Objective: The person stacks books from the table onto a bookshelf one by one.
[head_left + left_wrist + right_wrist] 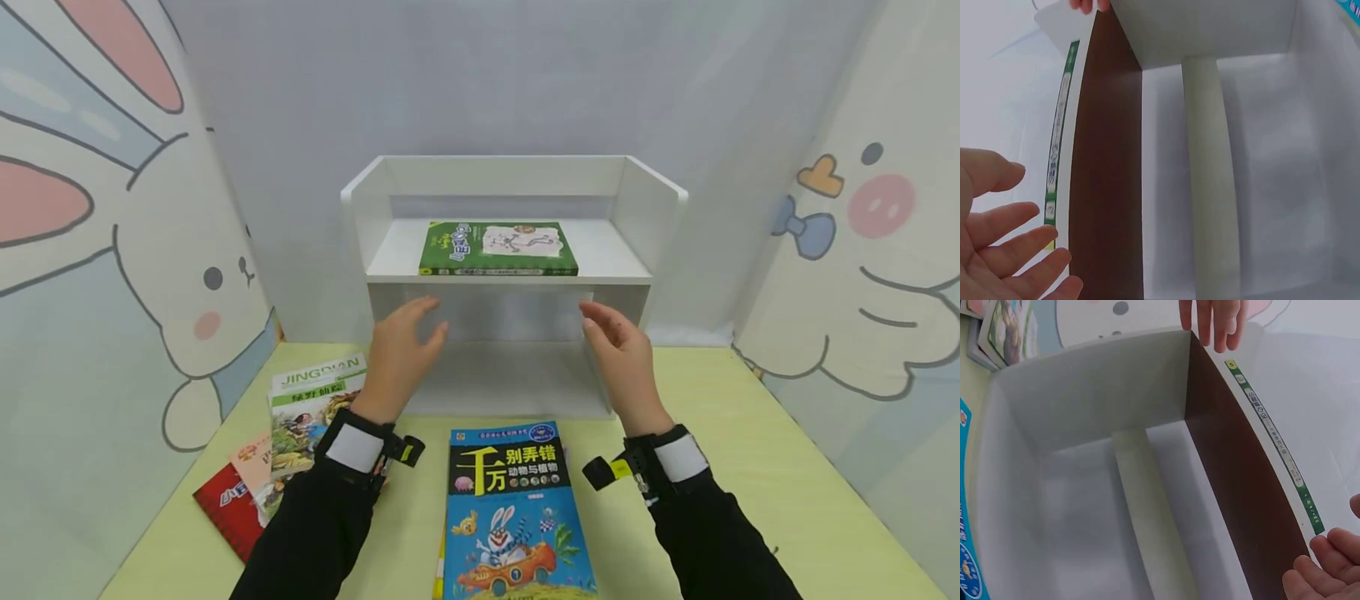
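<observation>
A green book (498, 248) lies flat on the upper board of a white two-level shelf (637, 204); its spine (1060, 140) faces the front. In the head view my left hand (402, 358) hovers before the left side of the shelf, thumb and fingers apart, holding nothing. My right hand (621, 360) is raised before the right side, its fingers slightly bent, also holding nothing. Both hands are a little lower than the upper board's front edge. In the right wrist view, the right fingertips (1310, 575) are near the book's end; whether they touch the board I cannot tell.
A blue children's book (517, 525) lies on top of a stack on the yellow-green table (750, 500), in front of the shelf. Several books (296, 433), overlapping, lie at the left, partly behind the left sleeve. Cartoon-printed panels (862, 250) stand on both sides.
</observation>
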`<action>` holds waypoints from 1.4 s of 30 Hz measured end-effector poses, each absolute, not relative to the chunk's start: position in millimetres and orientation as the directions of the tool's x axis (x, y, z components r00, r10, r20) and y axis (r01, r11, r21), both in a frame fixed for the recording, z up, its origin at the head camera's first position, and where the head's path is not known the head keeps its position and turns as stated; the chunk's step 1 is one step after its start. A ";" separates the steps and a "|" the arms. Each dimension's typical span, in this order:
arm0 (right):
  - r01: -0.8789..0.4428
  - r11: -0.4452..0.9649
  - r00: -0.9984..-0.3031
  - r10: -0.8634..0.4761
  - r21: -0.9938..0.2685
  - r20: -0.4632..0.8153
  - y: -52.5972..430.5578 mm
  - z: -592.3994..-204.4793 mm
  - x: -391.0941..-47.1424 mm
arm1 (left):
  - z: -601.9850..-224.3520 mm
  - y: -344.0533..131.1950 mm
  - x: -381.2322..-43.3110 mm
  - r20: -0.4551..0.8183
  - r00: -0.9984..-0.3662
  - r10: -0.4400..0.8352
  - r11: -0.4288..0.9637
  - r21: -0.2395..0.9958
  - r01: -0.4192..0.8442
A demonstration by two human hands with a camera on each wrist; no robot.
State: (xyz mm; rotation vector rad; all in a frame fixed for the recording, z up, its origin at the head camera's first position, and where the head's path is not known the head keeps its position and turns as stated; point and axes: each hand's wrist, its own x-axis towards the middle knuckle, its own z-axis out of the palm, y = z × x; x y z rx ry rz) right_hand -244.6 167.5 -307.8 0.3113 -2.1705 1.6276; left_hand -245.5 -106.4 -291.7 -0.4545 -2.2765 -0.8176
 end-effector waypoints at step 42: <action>0.336 -0.283 -0.942 -0.108 -0.899 -0.318 182.4 -461.6 -162.6 | -468.7 -107.9 -166.3 -0.251 -0.964 -0.085 0.023 0.967 -0.254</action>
